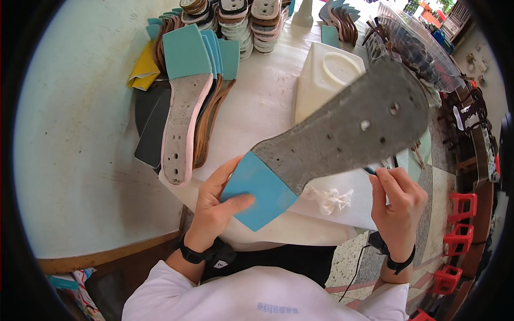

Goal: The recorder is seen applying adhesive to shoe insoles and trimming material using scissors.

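Observation:
A shoe insole (342, 123) slants up and to the right across the middle, a long grey piece with small holes and a blue toe end. My left hand (217, 206) is closed on the blue end, its thumb lying on top. Below the insole's wide grey end, my right hand (397, 200) is closed in a pinch on a thin dark stick-like tool (369, 170); most of that tool is hidden. A crumpled white tissue (333, 200) lies on the table between both hands.
Stacked insoles with teal ends (184, 107) stand to the left, near a yellow cloth (144, 69). More stacks (235, 29) line the far side. A cream plastic container (316, 75) sits behind the held insole. Red stools (460, 208) stand on the floor at right.

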A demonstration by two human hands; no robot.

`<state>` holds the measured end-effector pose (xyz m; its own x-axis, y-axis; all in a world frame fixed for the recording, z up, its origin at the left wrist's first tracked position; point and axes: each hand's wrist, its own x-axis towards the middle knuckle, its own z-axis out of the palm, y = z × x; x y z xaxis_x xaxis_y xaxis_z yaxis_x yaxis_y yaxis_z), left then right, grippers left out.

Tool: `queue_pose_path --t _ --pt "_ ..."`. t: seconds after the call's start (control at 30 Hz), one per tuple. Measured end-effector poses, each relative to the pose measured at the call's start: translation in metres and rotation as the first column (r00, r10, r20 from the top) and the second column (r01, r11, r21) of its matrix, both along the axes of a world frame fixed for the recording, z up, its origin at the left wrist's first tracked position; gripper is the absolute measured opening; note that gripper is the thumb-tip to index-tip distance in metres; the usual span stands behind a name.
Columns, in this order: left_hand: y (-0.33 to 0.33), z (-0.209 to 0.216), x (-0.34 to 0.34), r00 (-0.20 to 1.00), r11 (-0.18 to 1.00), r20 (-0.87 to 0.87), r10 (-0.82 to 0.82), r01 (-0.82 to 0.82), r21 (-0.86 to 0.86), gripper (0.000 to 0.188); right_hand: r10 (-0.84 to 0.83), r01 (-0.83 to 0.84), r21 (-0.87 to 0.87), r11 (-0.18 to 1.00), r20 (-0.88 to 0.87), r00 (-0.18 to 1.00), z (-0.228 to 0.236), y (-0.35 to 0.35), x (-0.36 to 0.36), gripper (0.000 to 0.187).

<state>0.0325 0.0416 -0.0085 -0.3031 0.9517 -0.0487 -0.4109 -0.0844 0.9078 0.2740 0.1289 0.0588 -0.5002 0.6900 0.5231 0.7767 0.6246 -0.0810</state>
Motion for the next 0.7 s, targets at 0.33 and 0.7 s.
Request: queue_pose_path --t 0.33,0.7 --pt "0.004 0.002 -0.010 0.970 0.995 0.241 -0.019 0.042 -0.091 0.032 -0.076 0.040 -0.156 0.987 -0.228 0.971 -0.003 -0.004 0.014 0.008" --pt "0.009 0.001 -0.025 0.862 0.949 0.469 -0.191 0.284 -0.136 0.046 -0.154 0.050 -0.275 0.960 -0.368 0.917 -0.020 -0.012 0.032 0.011"
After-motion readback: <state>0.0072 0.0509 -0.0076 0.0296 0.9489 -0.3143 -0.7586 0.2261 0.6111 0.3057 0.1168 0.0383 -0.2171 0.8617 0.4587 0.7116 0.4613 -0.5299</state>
